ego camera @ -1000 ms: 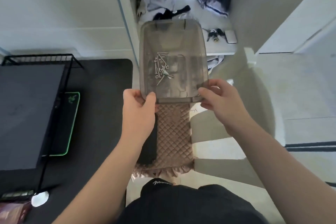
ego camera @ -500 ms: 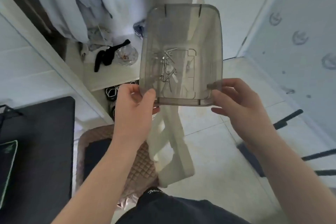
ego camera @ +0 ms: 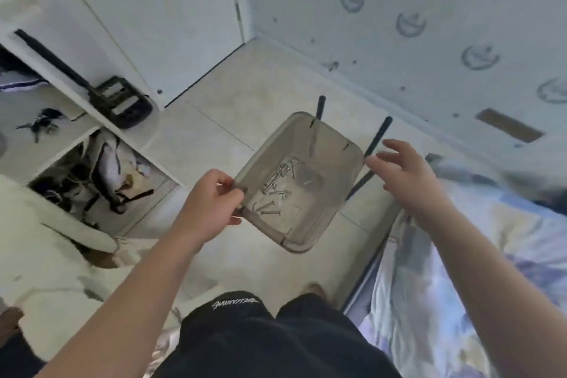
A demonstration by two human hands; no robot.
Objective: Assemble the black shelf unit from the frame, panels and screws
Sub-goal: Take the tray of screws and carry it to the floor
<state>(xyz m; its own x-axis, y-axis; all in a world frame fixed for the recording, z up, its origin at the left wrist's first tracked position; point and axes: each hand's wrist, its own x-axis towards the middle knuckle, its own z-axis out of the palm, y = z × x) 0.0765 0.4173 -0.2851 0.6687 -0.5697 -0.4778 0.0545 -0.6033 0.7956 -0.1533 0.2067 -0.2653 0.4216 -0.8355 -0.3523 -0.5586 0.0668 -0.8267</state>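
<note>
A translucent grey plastic tray (ego camera: 325,144) hangs tilted above the floor, with several silver screws (ego camera: 274,187) loose in its bottom. My left hand (ego camera: 208,207) pinches the tray's near left rim, thumb on top. My right hand (ego camera: 405,175) is off the tray, just right of its far corner, fingers spread and relaxed, holding nothing. Black rods (ego camera: 376,139) of the frame lie on the floor behind the tray, partly hidden by it.
A bed with a patterned sheet (ego camera: 478,270) fills the right side. A white door (ego camera: 171,9) and a wall stand ahead. To the left is a white cabinet (ego camera: 92,120) with clothes, keys and a black device (ego camera: 122,100). Pale floor tiles (ego camera: 260,77) lie between.
I have turned right from the desk and cabinet toward the bed and wall. My right hand has let go of the tray; my left hand alone carries it, now tilted.
</note>
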